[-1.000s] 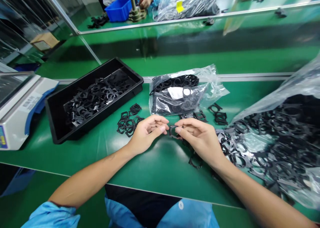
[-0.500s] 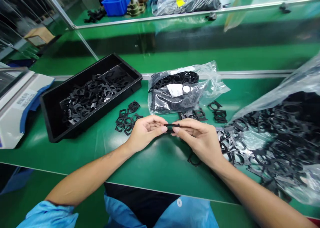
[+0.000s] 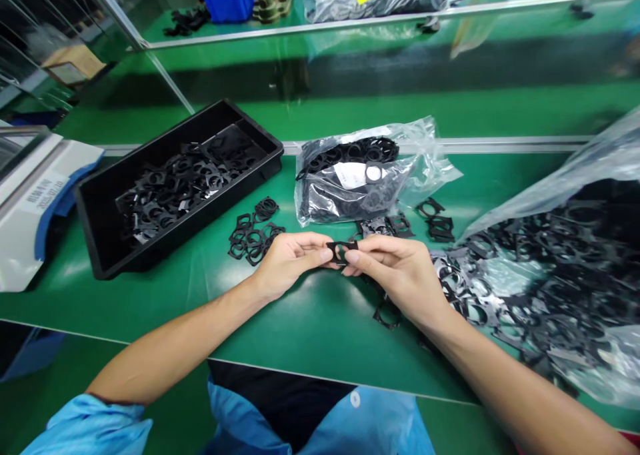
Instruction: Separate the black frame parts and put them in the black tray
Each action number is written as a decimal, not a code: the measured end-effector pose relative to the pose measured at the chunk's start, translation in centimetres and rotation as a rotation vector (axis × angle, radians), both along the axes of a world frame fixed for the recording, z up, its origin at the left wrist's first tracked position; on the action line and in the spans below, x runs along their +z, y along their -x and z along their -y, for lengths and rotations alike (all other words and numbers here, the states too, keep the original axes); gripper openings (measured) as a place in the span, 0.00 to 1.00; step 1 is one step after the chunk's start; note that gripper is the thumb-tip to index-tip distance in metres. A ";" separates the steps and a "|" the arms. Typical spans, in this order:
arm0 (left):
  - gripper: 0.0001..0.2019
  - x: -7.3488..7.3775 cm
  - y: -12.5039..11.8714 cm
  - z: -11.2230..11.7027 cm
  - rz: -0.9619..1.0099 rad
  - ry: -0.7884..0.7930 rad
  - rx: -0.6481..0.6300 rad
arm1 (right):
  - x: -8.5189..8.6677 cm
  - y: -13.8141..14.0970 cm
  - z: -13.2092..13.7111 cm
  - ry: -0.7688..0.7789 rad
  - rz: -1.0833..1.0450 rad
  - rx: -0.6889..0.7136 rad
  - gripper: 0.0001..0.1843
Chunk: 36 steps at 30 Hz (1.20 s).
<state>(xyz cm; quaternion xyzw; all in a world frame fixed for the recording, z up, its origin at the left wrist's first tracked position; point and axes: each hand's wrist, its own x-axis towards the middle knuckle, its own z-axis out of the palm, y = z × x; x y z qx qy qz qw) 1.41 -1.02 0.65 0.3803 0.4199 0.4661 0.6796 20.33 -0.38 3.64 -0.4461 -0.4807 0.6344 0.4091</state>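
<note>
Between my two hands is a small flat black plastic frame with a round opening, its face tilted toward me. My left hand pinches its left end between thumb and fingers. At the other end, my right hand grips it the same way. Beyond my left hand lies a small group of similar black frames. Several more loose frames sit past my right hand, and one frame lies partly under my right wrist.
A black tray holding many black frames stands at left, beside a white and blue device. A clear bag of parts lies at the back. Right, a large open plastic bag spills frames. A clear partition's rail runs behind.
The frame in my fingers has turned from edge-on to showing its flat face and opening. Both hands stay in nearly the same place, and the view has shifted slightly.
</note>
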 end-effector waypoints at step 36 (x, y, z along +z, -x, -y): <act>0.13 0.2 0.5 -0.2 -0.051 -0.028 -0.094 | -0.2 0.0 0.0 -0.088 0.114 -0.033 0.21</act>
